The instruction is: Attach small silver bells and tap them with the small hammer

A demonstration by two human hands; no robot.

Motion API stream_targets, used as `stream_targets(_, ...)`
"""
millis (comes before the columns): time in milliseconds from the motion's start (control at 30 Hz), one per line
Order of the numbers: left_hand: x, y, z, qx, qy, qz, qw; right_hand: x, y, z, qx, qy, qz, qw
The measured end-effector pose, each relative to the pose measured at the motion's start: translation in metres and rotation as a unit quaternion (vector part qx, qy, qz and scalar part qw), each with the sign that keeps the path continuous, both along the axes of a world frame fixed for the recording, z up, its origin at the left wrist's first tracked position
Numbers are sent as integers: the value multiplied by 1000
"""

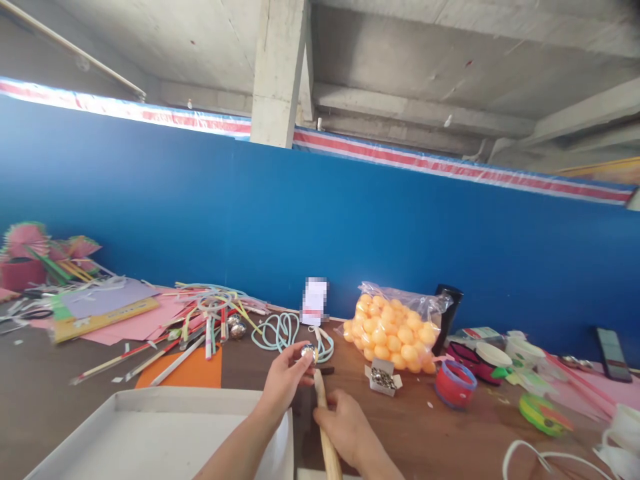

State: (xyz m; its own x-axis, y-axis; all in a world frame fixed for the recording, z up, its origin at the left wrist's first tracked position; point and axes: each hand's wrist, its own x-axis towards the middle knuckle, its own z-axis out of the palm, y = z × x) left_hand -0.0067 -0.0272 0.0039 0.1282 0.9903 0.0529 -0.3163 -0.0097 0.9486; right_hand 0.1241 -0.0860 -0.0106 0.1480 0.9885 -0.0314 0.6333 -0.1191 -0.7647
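My left hand [284,377] is raised above the table, its thumb and fingers closed around a small shiny silver ball [309,353] with an orange-yellow patch at its right edge. Just below and to the right, my right hand [346,427] has its fingers closed over the pale wooden handle of a hammer [328,448]. A short dark piece, seemingly its head, shows at the far end near the ball. Right of my hands stands an open small box [383,379] of silvery metal pieces. Behind it lies a clear bag of orange balls [393,332].
A white tray [150,401] sits at the front left. Straws, papers and cords [287,331] crowd the back left, with silver balls [237,328]. A phone [315,301] leans against the blue partition [320,220]. Rightward are a red tape roll [455,385] and a green-yellow roll [543,415].
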Motion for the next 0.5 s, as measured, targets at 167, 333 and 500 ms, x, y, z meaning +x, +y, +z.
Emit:
stream_targets(167, -3, 3, -2, 10, -11, 21, 1000, -3, 2, 1, -57, 131, -13, 990)
stream_targets(333, -7, 10, -6, 20, -24, 50, 998, -4, 4, -5, -3, 268, -16, 963)
stream_targets(500, -9, 16, -8, -9, -23, 95, 995, -1, 2, 7, 72, 263, -17, 962)
